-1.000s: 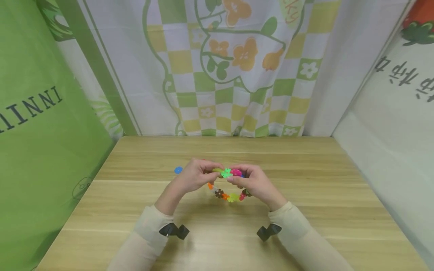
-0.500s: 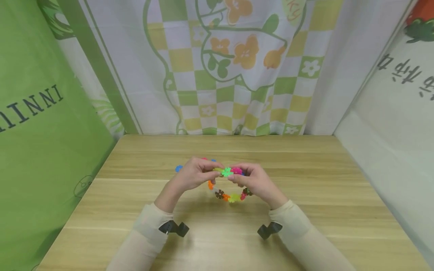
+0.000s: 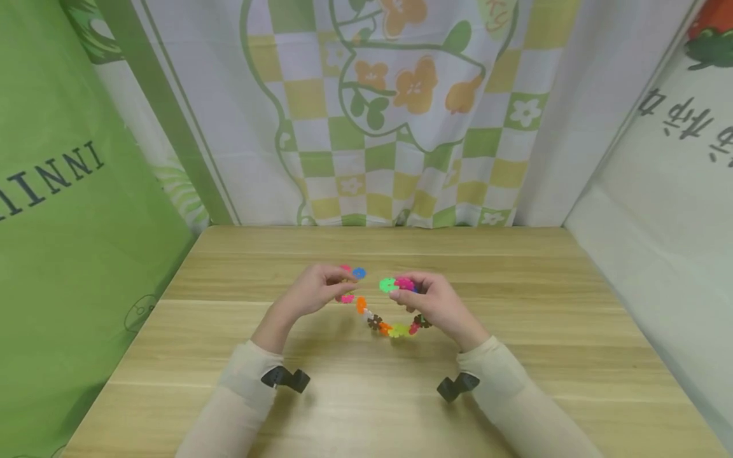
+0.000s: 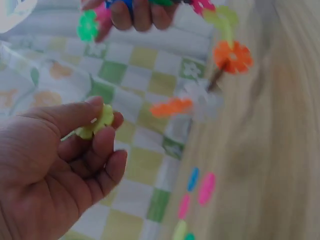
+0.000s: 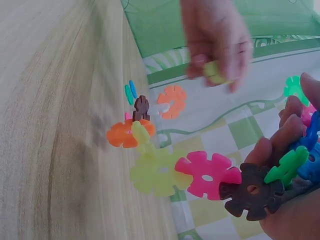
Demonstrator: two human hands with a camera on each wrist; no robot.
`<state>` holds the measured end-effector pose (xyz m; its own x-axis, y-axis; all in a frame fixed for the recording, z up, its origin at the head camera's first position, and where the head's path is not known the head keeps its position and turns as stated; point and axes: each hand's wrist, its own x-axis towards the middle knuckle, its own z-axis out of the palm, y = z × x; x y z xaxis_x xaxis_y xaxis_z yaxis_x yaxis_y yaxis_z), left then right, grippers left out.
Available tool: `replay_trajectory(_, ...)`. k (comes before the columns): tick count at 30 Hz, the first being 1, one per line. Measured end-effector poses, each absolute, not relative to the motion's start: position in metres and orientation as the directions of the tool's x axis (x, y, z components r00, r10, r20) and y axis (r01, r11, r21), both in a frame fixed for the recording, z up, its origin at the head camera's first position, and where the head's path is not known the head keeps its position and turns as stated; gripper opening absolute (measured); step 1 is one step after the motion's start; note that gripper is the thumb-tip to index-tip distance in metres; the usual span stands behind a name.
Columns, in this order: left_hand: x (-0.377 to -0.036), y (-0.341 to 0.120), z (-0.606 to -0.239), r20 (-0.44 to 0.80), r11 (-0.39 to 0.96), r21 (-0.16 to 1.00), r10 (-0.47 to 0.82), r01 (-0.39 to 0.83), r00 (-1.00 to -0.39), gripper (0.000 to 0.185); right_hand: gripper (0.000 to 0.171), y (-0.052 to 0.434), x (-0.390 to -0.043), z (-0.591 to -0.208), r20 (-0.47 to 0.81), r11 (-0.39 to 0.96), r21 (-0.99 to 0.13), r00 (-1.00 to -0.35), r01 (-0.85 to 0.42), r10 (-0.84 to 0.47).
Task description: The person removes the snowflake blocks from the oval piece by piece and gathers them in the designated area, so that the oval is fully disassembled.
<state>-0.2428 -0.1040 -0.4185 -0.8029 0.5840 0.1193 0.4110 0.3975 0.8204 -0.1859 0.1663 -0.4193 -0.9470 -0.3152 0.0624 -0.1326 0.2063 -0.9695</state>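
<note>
In the left wrist view, my left hand (image 4: pixel 60 155) pinches a yellow flower-shaped interlocking disc (image 4: pixel 106 117) between thumb and fingers. My right hand (image 3: pixel 438 308) grips a chain of joined discs (image 5: pixel 207 176) by one end, where a bright green disc (image 3: pixel 387 285) and a pink disc (image 3: pixel 404 284) stick out past the fingertips. From there the chain curves down through brown, pink, yellow, orange and white pieces to an orange disc (image 3: pixel 361 305) at its free end. A gap separates the left hand from the chain. Blue pieces (image 5: pixel 310 150) are partly covered by the right palm.
Several loose discs lie on the wooden table (image 3: pixel 515 394) beyond and beside the left hand, among them a blue disc (image 3: pixel 359 273) and a pink disc (image 3: pixel 347 298). A patterned curtain (image 3: pixel 389 165) hangs at the table's far edge, with cloth on both sides.
My left hand has drawn away leftward with the yellow disc, which was up against the green disc before. The right hand stays nearly in place, and more loose discs show between the hands.
</note>
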Motion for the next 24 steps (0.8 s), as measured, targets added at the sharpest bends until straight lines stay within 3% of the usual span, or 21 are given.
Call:
replay_trajectory(9, -0.264, -0.123, -0.466, -0.067, 0.699, 0.624, 0.493, 0.350, -0.867, 0.038, 0.038, 0.167, -0.186, -0.420, 0.040, 0.224, -0.967, -0.944, -0.118, -0.327)
replay_trajectory(17, -0.265, -0.126, -0.475, -0.106, 0.743, 0.592, 0.457, 0.313, -0.883, 0.035, 0.038, 0.169, -0.186, -0.422, 0.046, 0.234, -0.964, -0.944, -0.128, -0.328)
replay_trajectory(24, -0.267, -0.130, -0.477, -0.070, 0.730, 0.602, 0.451, 0.323, -0.890, 0.041, 0.037, 0.169, -0.186, -0.423, 0.040, 0.235, -0.964, -0.941, -0.125, -0.337)
